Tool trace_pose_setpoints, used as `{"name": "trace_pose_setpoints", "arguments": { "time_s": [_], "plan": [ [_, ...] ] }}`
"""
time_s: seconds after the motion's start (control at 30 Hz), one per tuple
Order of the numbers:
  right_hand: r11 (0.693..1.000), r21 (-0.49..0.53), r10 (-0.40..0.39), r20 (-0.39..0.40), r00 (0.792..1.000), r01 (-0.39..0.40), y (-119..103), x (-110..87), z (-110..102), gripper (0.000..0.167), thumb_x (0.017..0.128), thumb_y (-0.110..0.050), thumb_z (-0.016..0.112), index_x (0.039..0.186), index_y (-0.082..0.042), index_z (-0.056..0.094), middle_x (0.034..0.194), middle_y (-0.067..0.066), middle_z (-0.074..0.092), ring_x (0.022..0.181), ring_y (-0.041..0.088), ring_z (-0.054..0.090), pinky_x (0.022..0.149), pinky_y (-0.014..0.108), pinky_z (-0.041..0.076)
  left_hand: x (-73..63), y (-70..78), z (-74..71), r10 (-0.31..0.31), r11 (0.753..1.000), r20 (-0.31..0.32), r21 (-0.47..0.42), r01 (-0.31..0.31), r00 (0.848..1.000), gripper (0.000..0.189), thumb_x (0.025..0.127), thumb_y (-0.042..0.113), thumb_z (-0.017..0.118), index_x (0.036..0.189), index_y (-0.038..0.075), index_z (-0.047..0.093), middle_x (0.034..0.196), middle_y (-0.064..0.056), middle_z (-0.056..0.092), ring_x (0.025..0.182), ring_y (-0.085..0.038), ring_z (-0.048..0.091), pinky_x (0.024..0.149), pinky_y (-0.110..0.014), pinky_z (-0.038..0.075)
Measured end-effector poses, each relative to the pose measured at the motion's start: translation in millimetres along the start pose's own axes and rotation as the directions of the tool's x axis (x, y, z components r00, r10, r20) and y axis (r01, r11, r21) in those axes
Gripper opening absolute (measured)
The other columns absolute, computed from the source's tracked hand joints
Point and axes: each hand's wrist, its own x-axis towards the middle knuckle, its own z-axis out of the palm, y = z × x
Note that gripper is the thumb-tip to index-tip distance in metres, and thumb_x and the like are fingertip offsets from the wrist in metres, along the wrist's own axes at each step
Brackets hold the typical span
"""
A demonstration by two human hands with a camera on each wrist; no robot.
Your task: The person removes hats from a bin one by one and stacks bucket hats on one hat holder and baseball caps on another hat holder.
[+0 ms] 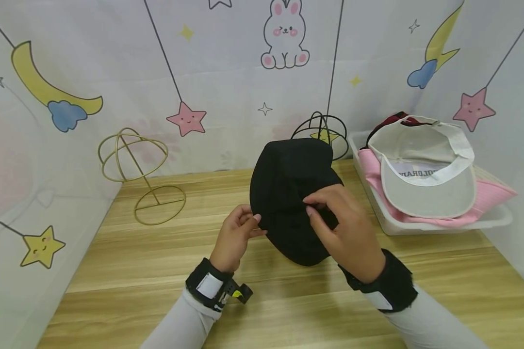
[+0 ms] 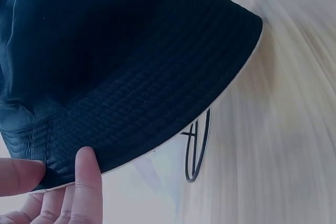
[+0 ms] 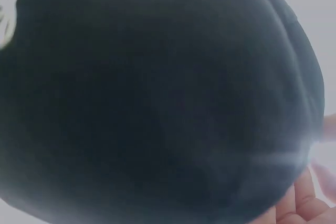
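Both forearms [image 1: 176, 322] are extended forward and angled inward. Both wrists [image 1: 207, 286] are banded in black. The left hand [image 1: 236, 237] is held with its thumb opposed to the fingers in a pinch. The right hand [image 1: 347, 230] is turned leftward, its thumb and index finger set close in a pinch.

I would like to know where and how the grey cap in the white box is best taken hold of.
Probably pinch the brim of the grey cap at its front edge, coming from the near side. The brim is broad and points that way; behind it, the crown's open side shows, and pink cloth lies underneath.
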Motion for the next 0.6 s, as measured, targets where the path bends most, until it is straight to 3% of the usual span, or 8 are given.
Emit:
{"name": "trace_pose_setpoints", "arguments": {
  "time_s": [0.17, 0.3, 0.43, 0.6],
  "plan": [
    [0.999, 0.026, -0.02, 0.035, 0.999, 0.019, 2, 0.8, -2, 0.018, 0.088, -0.001, 0.073, 0.105, -0.006, 0.068, 0.102, 0.004, 0.064, 0.09, 0.012, 0.056, 0.08, 0.019, 0.046, 0.6, 0.5, -2.1, -0.018, 1.0, -0.006, 0.022, 0.018, 1.0, 0.019, 0.101, 0.003, 0.054, 0.12, 0.0, 0.057, 0.099, -0.005, 0.064, 0.091, -0.014, 0.068, 0.08, -0.036, 0.062],
    [0.999, 0.026, -0.019, 0.016, 1.0, 0.019, 5, 3.8, -10, 0.021, 0.087, 0.001, 0.073, 0.105, -0.007, 0.068, 0.095, 0.002, 0.063, 0.083, 0.009, 0.054, 0.074, 0.015, 0.045, 1.3, 1.6, -3.9, -0.024, 0.999, -0.007, 0.041, 0.024, 1.0, 0.02, 0.102, 0.004, 0.053, 0.121, 0.001, 0.058, 0.101, -0.006, 0.065, 0.09, -0.014, 0.068, 0.081, -0.036, 0.061],
    [0.997, -0.007, 0.075, -0.05, 0.996, -0.075, 11, 8.9, -21, 0.016, 0.091, -0.001, 0.07, 0.107, -0.004, 0.069, 0.093, 0.005, 0.064, 0.085, 0.01, 0.053, 0.076, 0.014, 0.043, 2.6, 2.4, -6.0, -0.027, 0.999, -0.014, 0.044, 0.028, 1.0, 0.02, 0.102, 0.004, 0.053, 0.121, 0.001, 0.058, 0.102, -0.007, 0.066, 0.089, -0.014, 0.068, 0.079, -0.034, 0.061],
    [0.973, -0.013, 0.229, -0.09, 0.969, -0.231, 32, 15.3, -28, 0.018, 0.1, -0.011, 0.06, 0.113, -0.002, 0.067, 0.105, 0.01, 0.065, 0.092, 0.009, 0.05, 0.082, 0.017, 0.041, 3.8, 0.9, -7.9, -0.026, 0.999, -0.016, 0.04, 0.026, 1.0, 0.021, 0.101, 0.004, 0.053, 0.121, 0.001, 0.058, 0.101, -0.006, 0.065, 0.089, -0.014, 0.068, 0.079, -0.034, 0.061]
  ]
}}
